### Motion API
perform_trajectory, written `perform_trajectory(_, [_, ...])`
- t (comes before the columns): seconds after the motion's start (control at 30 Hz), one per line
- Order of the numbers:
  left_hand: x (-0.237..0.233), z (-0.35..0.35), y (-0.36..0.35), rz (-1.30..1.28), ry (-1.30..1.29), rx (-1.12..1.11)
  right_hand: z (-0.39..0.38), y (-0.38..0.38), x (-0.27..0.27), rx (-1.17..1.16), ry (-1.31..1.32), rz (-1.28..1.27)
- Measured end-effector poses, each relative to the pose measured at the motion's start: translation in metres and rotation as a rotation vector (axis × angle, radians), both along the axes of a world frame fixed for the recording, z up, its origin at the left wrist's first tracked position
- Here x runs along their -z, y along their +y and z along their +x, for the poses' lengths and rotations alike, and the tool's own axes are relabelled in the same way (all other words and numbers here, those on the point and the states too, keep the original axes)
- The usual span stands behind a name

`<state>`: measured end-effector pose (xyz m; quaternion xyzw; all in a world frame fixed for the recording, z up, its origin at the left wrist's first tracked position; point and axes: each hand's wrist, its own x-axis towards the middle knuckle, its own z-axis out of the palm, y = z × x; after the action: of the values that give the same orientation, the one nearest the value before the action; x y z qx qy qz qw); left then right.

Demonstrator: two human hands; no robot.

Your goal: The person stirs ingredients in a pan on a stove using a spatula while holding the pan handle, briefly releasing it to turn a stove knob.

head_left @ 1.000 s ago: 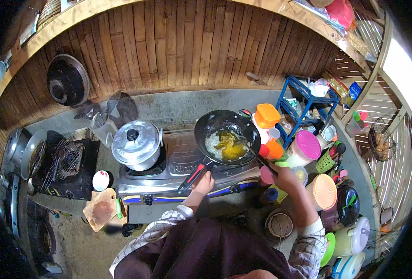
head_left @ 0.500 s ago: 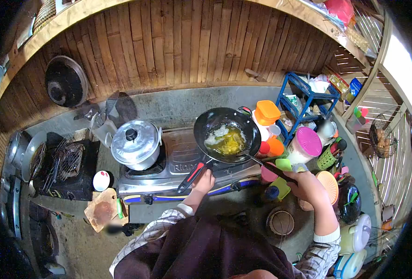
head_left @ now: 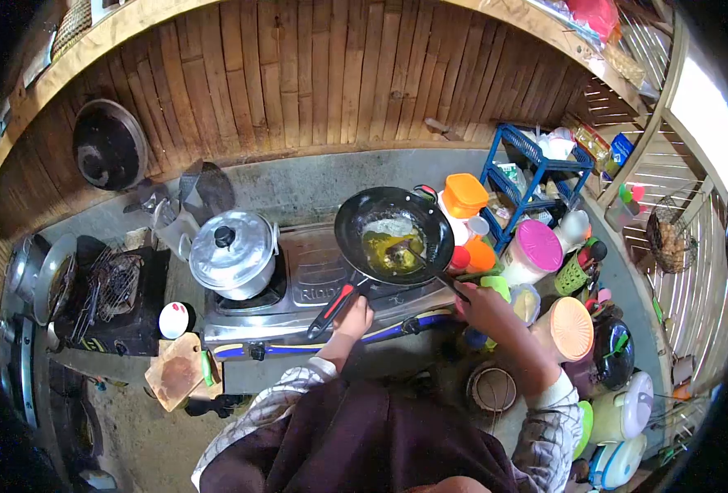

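Note:
A black wok (head_left: 352, 223) sits on the right side of the gas stove (head_left: 315, 267), holding yellow oily liquid (head_left: 380, 246) with a pale foamy patch. My left hand (head_left: 351, 320) is closed at the wok's red and black handle (head_left: 331, 310), gripping it from the right and below. In my right hand (head_left: 489, 308) is the dark handle of a spatula (head_left: 448, 282). The spatula slants down into the wok, its head in the liquid and hard to make out. A lidded aluminium pot (head_left: 234, 256) stands on the left burner.
Left of the stove lie a white cup-like item (head_left: 173, 320), a cutting board (head_left: 175, 374) with a green-handled knife (head_left: 207, 369), and a charred grill (head_left: 117, 283). Plastic containers (head_left: 536, 246) crowd the right, before a blue rack (head_left: 536, 177). A lidded container (head_left: 572, 330) stands near my right forearm.
My right hand has moved left and closer to the wok, pushing the spatula deeper into the liquid. My left hand stays at the wok handle. The view has shifted slightly.

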<state>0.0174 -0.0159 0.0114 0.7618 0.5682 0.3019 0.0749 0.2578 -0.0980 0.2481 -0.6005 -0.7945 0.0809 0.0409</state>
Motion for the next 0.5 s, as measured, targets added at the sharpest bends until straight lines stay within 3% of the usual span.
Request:
perform_trajectory(0.13, [-0.003,-0.001,0.000,-0.001,-0.005,0.006,0.001,0.033,0.040,0.093,-0.086,0.018])
perform_trajectory(0.2, [-0.002,-0.001,0.000,0.017,-0.025,0.017,0.000,0.043,0.051,-0.033,0.025,0.240])
perform_trajectory(0.3, [0.000,0.000,0.000,-0.021,0.011,-0.005,-0.017,0.061,0.045,0.162,0.091,0.069])
perform_trajectory(0.5, [0.002,0.000,0.000,0.013,0.002,0.000,-0.027,0.072,0.039,0.236,0.036,0.107])
